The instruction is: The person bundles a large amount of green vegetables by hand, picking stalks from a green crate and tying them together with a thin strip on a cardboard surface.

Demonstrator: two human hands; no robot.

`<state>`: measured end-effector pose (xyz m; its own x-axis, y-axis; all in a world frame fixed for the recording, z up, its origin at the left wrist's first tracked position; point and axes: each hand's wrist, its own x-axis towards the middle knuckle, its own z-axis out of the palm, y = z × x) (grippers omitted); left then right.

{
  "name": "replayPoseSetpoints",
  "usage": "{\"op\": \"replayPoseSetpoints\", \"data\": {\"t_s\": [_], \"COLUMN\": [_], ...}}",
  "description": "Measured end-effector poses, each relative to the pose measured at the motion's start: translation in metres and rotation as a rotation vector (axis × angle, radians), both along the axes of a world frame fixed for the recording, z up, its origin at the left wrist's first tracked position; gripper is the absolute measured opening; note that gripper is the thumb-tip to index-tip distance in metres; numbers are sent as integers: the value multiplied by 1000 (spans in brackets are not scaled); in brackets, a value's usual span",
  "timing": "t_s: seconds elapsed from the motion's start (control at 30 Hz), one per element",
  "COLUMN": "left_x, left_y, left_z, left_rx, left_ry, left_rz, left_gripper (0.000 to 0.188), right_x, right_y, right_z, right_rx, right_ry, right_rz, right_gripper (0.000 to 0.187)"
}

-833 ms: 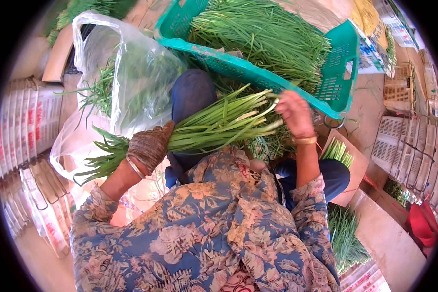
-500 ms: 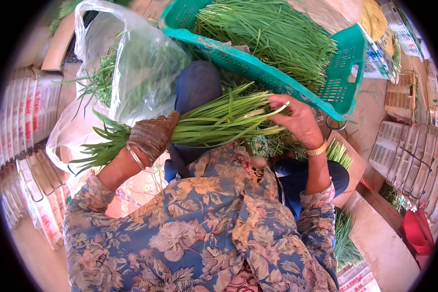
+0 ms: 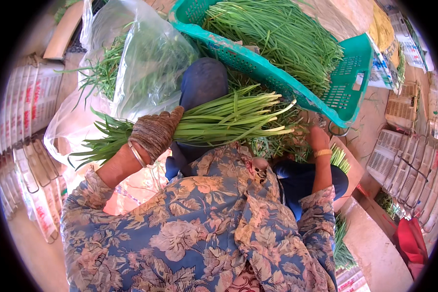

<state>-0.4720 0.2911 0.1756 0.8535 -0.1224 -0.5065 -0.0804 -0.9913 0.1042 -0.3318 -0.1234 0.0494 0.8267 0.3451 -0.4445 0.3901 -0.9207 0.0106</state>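
Observation:
A brown knitted glove covers my left hand [image 3: 155, 132], which is closed around a bunch of garlic chives [image 3: 228, 119]. The bunch lies sideways across my raised knee, leafy tips to the left, pale cut stem ends to the right. One pale stalk curves up from those ends. My right hand [image 3: 319, 137], bare with a gold-coloured band at the wrist, is just right of the stem ends and apart from them, low over loose trimmings [image 3: 280, 146]. Its fingers are blurred and partly hidden, so their grip does not show.
A green plastic crate [image 3: 272, 73] heaped with long chives [image 3: 277, 41] stands ahead. To its left sits a clear plastic bag [image 3: 148, 63] with greens inside. More chives [image 3: 340, 158] rest on a board by my right knee. Stacked pale crates [image 3: 399, 158] stand at the right.
My right hand has come off the stem ends and moved down and right. My left hand keeps its hold on the bunch. The view has shifted slightly.

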Motion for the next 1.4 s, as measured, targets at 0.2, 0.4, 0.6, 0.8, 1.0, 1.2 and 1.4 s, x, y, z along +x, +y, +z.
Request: {"op": "replayPoseSetpoints", "data": {"t_s": [0.2,0.4,0.6,0.8,1.0,1.2,1.4], "left_x": [-2,7,8,7,14,14,13], "left_y": [1,0,3,10,9,9,7], "left_z": [4,15,11,2,5,4,3], "left_rx": [37,41,39,10,20,-20,-29], "left_ry": [-46,-92,-108,-40,63,57,26], "left_rz": [-60,-194,-241,-164,-136,-129,-105], "left_gripper": [43,40,41,40,40,39,39], "right_x": [13,37,23,28,52,-5,-35], "right_y": [66,154,177,150,35,80,133], "right_z": [82,102,67,64,45,64,90], "right_rx": [702,924,862,1205,1282,792,648], "right_ry": [-154,23,215,584,398,-195,29], "right_rz": [-247,204,629,-136,-769,-198,209], "right_gripper": [21,33,34,11,22,29,37]}}
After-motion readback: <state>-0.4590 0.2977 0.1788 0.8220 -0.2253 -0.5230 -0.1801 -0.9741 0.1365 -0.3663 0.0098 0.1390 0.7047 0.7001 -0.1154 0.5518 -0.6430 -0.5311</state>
